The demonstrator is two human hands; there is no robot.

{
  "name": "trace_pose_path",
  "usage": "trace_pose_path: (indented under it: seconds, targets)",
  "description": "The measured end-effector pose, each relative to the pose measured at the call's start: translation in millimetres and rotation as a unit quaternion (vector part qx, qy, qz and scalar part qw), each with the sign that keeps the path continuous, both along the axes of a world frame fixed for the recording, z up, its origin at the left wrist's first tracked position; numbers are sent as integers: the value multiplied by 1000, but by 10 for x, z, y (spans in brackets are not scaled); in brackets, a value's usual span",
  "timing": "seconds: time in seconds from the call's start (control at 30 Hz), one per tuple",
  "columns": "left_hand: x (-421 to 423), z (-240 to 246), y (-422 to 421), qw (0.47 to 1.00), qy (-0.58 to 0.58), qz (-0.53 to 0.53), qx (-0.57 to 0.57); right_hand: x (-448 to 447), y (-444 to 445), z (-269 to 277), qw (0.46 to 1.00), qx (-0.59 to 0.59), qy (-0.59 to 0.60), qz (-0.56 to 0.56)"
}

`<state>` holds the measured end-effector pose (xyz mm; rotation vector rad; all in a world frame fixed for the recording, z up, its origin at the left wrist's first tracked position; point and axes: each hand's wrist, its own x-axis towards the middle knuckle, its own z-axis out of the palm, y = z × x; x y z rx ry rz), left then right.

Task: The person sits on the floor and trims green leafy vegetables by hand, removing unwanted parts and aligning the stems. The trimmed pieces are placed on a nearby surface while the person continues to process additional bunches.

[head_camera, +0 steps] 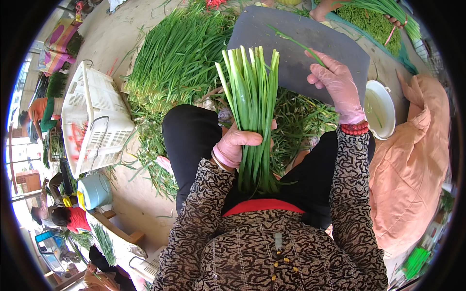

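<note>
My left hand (240,143), in a thin pink glove, is closed around a bundle of green leafy stalks, likely garlic chives (251,102), with the pale cut ends pointing away from me and the leaves hanging over my lap. My right hand (327,74), gloved too and with red beads at the wrist, pinches a single thin green stalk (296,43) between thumb and fingers. That stalk is held over a grey board (291,32), to the right of the bundle. A large heap of the same greens (178,58) lies ahead on the left.
Loose leaves (298,116) litter the ground between my knees. A white plastic crate (96,120) and a blue bucket (95,192) stand left. On the right are a white basin (380,109) and peach cloth (411,163). Another person's hand (394,21) holds greens at upper right; several people are at left.
</note>
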<state>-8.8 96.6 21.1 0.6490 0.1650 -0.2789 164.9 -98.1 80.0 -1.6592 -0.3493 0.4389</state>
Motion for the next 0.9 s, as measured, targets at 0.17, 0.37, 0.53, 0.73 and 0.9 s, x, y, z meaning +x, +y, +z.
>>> trace_pose_path:
  seconds: [0.17,0.37,0.53,0.73,0.9]
  targets:
    - [-32,39,17,1000,1,21,12,-183,388,320,987,109,-119,-4]
    - [-55,69,23,999,17,36,19,-329,999,653,848,-87,-502,146]
    - [-122,11,81,999,1,29,40,-279,1436,642,761,-171,-586,220]
    - [-126,-32,64,995,-54,50,67,-173,1569,659,545,-153,-753,336]
    - [-257,105,104,997,-22,62,36,-281,1526,571,804,-153,-462,341]
